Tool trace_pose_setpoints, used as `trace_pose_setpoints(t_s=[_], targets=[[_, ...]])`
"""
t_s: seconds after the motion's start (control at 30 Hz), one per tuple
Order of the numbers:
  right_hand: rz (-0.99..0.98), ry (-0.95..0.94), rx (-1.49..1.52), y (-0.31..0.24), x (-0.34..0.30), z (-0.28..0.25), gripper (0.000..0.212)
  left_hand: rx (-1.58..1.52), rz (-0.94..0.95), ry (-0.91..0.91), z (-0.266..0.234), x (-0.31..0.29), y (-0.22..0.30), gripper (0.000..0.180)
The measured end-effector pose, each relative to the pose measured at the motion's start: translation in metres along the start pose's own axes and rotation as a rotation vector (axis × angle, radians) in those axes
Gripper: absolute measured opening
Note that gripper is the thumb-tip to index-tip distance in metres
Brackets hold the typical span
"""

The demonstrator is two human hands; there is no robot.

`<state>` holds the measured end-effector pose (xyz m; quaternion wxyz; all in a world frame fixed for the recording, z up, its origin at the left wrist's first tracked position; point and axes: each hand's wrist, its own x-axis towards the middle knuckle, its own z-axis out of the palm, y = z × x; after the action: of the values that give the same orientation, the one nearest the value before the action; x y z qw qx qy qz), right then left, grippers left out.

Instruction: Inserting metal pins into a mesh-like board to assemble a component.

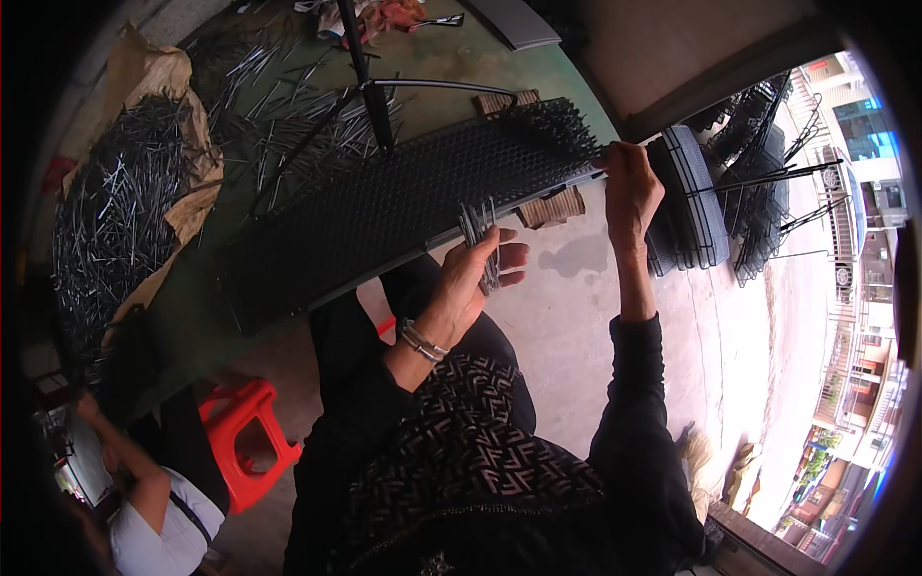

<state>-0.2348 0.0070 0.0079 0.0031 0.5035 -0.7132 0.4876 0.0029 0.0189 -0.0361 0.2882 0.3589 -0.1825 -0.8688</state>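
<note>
A long black mesh panel slants across the table's near edge, its right end raised and curled. My left hand is closed around a bundle of thin grey metal pins just in front of the panel's near edge. The thumb presses on the bundle, and the other fingers curl behind it. At the panel's right end, my right hand is closed in a pinch with its fingertips at the corner. What lies between those fingertips is too small to make out.
Loose pins are strewn over the green table. A brown paper sack heaped with pins lies at left. A black upright rod stands behind the panel. Stacked black mesh racks stand at right, a red stool and another person at lower left.
</note>
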Motion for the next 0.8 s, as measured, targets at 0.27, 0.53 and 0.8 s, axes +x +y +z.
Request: trace_pose_setpoints(t_s=[0.27, 0.53, 0.8], targets=[[0.034, -0.069, -0.003, -0.006, 0.003, -0.002, 0.014, -0.125, -0.033, 0.037, -0.002, 0.001, 0.001, 0.028], [-0.157, -0.162, -0.119, 0.003, 0.013, 0.005, 0.009, -0.115, 0.001, 0.060, 0.001, -0.004, 0.003, 0.025], [-0.214, -0.232, -0.199, 0.006, 0.010, 0.008, 0.010, -0.080, 0.051, -0.010, -0.004, -0.004, 0.002, 0.026]])
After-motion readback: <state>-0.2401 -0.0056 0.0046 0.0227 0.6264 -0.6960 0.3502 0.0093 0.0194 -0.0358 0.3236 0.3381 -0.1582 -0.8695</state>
